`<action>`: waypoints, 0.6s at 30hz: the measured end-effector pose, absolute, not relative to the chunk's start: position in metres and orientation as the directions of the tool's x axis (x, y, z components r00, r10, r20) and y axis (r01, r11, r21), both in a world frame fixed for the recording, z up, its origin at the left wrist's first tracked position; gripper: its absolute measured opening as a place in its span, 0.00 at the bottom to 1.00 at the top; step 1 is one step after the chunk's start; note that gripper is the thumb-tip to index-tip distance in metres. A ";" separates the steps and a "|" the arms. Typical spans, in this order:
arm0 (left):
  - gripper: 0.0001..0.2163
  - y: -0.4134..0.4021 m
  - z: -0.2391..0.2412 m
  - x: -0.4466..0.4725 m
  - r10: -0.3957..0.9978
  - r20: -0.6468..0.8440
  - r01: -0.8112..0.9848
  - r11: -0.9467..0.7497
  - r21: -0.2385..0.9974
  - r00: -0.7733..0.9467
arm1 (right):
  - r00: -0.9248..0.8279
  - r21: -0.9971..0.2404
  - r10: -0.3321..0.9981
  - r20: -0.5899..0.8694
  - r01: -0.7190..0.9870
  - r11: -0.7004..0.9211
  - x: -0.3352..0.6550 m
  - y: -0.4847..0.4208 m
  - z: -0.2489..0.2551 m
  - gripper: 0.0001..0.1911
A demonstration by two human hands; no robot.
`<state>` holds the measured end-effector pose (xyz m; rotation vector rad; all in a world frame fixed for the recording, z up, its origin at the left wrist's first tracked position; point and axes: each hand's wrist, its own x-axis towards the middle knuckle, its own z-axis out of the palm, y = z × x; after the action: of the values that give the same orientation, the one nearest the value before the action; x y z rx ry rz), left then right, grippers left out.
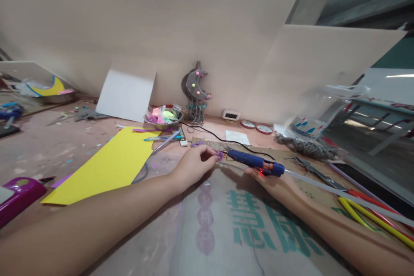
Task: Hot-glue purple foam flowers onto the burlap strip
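My left hand [196, 164] pinches a small purple piece [220, 155] between thumb and fingertips; its exact kind is too small to make out. Wrapped around the handle of a blue glue gun [255, 161], my right hand [270, 181] keeps the nozzle pointing left, at the purple piece. Whether the tip touches it I cannot tell. A red light glows on the gun, and a long clear glue stick [320, 187] sticks out of its back. Both hands are above a printed sheet [207, 220] and a piece of cardboard [274, 155].
Yellow paper [106, 168] lies left, near a magenta tool [21, 198]. Behind stand a bowl [163, 125] of colourful clay and a grey moon ornament [196, 86]. At right are grey yarn [305, 146], scissors [323, 177] with red-yellow handles and a phone [371, 185]. A black cord [226, 139] crosses behind the gun.
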<state>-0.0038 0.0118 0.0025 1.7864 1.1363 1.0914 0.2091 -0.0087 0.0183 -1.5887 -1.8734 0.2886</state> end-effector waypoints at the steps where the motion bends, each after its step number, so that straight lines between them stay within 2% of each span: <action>1: 0.06 0.012 0.002 -0.004 0.932 0.266 0.301 -0.335 0.893 0.247 | -0.049 -0.550 0.937 0.347 0.798 0.246 0.209 -0.009 0.019 0.12; 7: 0.06 0.011 0.004 -0.004 0.934 0.267 0.305 -0.333 0.892 0.239 | -0.046 -0.531 0.925 0.376 0.808 0.256 0.207 -0.011 0.023 0.11; 13: 0.06 0.013 0.001 -0.005 0.930 0.277 0.296 -0.343 0.891 0.242 | -0.050 -0.557 0.940 0.336 0.794 0.242 0.207 -0.010 0.022 0.11; 18: 0.07 0.014 0.000 -0.005 0.931 0.279 0.305 -0.344 0.888 0.235 | -0.021 -0.506 0.945 0.327 0.840 0.194 0.213 -0.009 0.016 0.13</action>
<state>-0.0054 0.0135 -0.0002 1.7948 1.1411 1.1096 0.2132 -0.0086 0.0161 -1.6645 -1.8776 0.2257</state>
